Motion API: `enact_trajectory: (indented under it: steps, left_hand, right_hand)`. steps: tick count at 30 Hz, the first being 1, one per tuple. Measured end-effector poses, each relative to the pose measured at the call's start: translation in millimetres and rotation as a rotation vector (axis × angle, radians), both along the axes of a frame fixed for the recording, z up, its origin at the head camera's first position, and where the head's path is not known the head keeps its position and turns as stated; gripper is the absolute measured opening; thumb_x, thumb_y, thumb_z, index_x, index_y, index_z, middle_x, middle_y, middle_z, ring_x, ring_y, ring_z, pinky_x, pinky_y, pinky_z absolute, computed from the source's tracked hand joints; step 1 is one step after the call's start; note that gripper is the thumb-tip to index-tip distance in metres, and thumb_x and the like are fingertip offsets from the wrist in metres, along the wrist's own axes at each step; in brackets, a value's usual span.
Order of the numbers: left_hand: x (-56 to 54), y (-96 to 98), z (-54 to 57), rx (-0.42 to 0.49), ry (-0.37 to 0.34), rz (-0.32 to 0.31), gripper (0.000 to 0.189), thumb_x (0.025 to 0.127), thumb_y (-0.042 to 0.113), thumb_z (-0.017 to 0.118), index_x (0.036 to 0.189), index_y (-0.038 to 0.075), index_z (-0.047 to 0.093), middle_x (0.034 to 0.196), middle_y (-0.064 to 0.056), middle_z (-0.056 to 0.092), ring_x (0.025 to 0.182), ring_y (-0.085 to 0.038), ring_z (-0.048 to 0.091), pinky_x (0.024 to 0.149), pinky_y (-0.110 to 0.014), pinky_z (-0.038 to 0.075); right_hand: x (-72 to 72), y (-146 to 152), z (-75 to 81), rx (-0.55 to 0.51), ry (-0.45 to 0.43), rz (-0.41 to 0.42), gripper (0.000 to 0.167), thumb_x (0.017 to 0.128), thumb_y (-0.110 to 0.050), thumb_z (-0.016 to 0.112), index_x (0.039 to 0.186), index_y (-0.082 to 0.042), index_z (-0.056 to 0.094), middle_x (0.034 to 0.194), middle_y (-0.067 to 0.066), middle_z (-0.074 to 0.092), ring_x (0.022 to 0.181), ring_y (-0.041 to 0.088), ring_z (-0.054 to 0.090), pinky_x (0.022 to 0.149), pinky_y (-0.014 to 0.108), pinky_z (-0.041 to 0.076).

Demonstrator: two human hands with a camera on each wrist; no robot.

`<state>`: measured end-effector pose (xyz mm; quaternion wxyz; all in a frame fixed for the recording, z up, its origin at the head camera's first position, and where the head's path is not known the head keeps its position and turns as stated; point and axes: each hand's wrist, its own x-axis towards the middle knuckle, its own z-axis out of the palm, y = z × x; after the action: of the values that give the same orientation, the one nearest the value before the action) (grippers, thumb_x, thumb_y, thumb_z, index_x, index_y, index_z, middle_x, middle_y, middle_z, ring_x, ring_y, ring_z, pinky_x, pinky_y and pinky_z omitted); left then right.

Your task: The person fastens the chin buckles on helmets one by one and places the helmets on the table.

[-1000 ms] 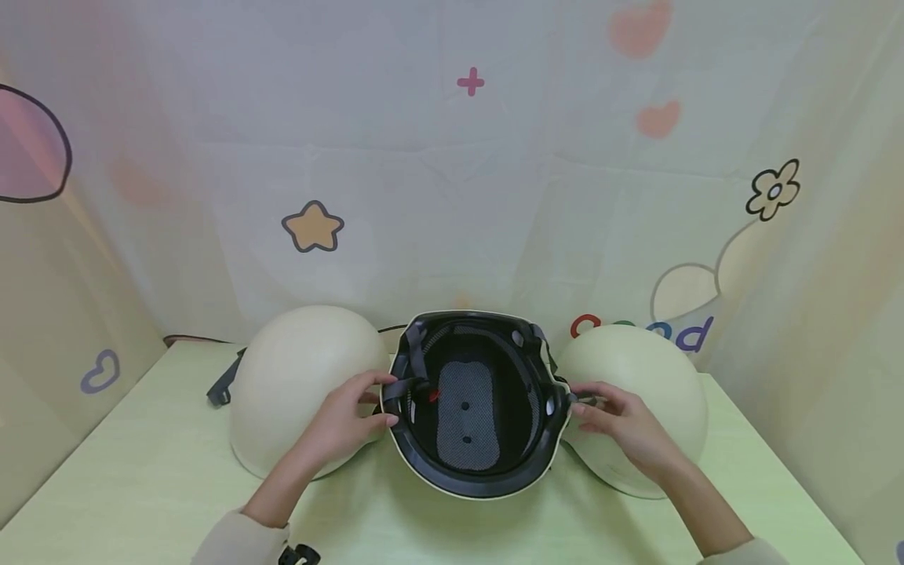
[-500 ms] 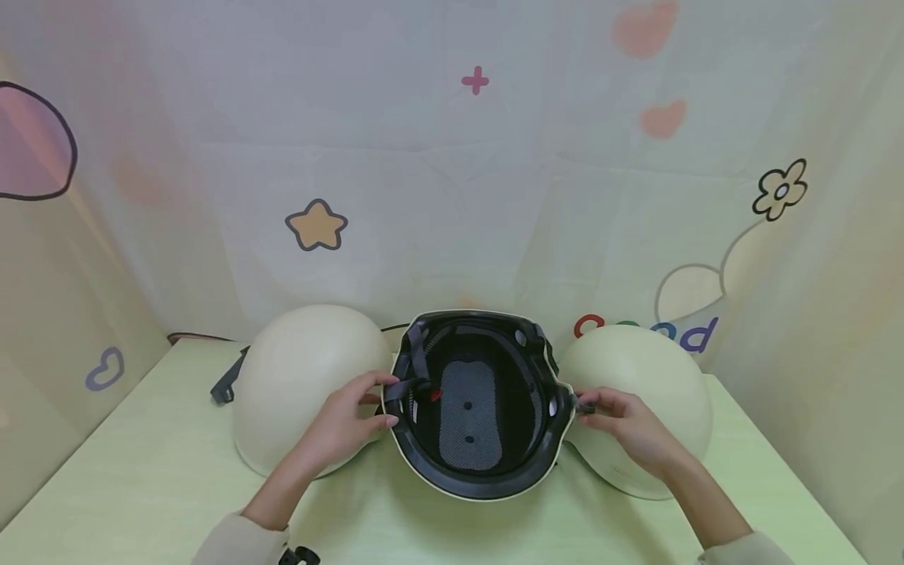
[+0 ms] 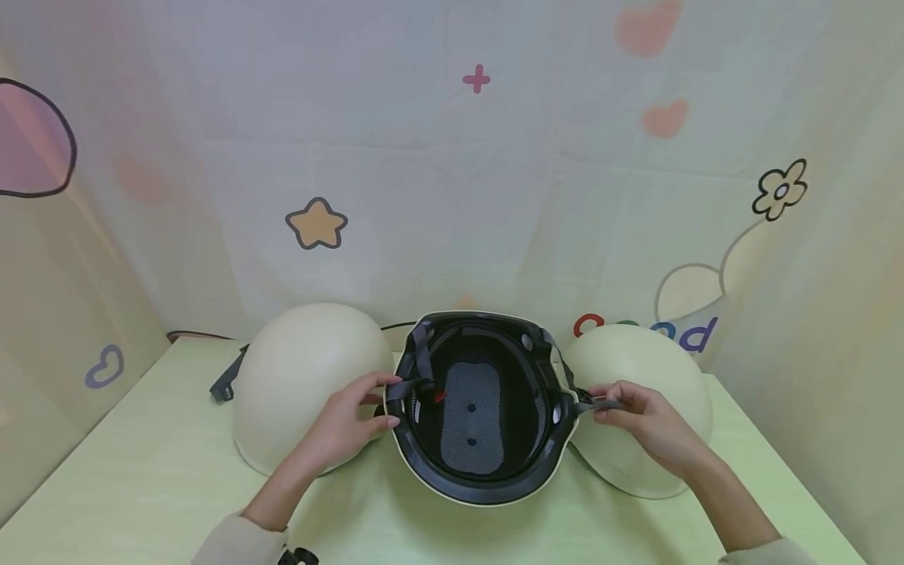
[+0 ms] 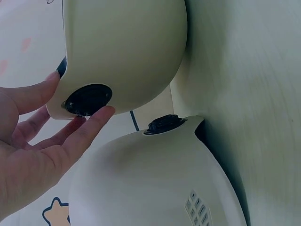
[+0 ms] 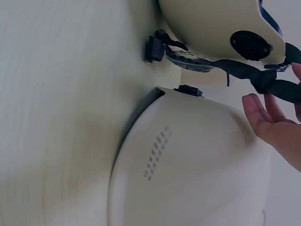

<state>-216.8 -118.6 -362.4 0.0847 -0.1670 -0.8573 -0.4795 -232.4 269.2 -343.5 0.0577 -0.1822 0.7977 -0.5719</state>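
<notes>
In the head view an upturned cream helmet (image 3: 472, 416) shows its black lining and grey mesh pad. My left hand (image 3: 349, 412) grips its left rim; the left wrist view has the fingers outside, around a round black side disc (image 4: 89, 99), and the thumb at the edge. At the opposite side my right hand (image 3: 646, 416) pinches a black chin strap (image 3: 600, 404), drawn outward from the rim. In the right wrist view a black buckle (image 5: 154, 48) hangs below the helmet on the strap's other part. Another strap (image 3: 422, 353) lies inside the helmet at left.
Two more cream helmets stand dome up, one at left (image 3: 311, 377) with a black buckle (image 3: 224, 386) sticking out behind, one at right (image 3: 639, 365). They flank the upturned one closely on a pale table (image 3: 452, 541). A patterned curtain (image 3: 424, 196) hangs behind.
My right hand has moved a little to the right, drawing the chin strap farther out from the rim. The upturned helmet has shifted slightly right; my left hand keeps its grip.
</notes>
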Motion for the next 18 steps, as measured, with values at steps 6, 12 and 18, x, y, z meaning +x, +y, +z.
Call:
enact_trajectory:
  steps: [6,12,18]
  left_hand:
    - [-2.4,-0.2,-1.6,0.009,0.0,-0.014,0.044,0.077,-0.001,0.07,0.117,0.007,0.056,0.117,-0.013,0.056,0.1,-0.03,0.058,0.085,-0.048,0.044]
    - [-2.0,-1.4,-2.1,0.012,0.01,-0.023,0.044,0.077,-0.001,0.069,0.119,0.007,0.056,0.12,-0.013,0.055,0.101,-0.031,0.058,0.086,-0.049,0.044]
    - [-1.5,-2.0,-2.3,0.016,0.019,-0.025,0.044,0.078,0.0,0.069,0.119,0.007,0.055,0.12,-0.013,0.055,0.1,-0.03,0.059,0.085,-0.049,0.044]
  right_hand:
    - [0.6,-1.5,9.0,0.001,0.014,0.045,0.019,0.087,0.002,0.056,0.079,0.006,0.04,0.113,0.017,0.054,0.096,0.011,0.057,0.082,0.023,0.047]
    - [-1.4,-2.4,6.8,-0.051,0.014,0.084,0.014,0.086,0.008,0.054,0.083,0.006,0.04,0.103,0.009,0.057,0.091,0.015,0.058,0.08,0.028,0.05]
    - [-1.9,-2.7,1.7,-0.103,-0.01,0.127,0.013,0.086,0.006,0.056,0.09,0.009,0.044,0.101,0.006,0.056,0.089,0.017,0.058,0.08,0.029,0.05]
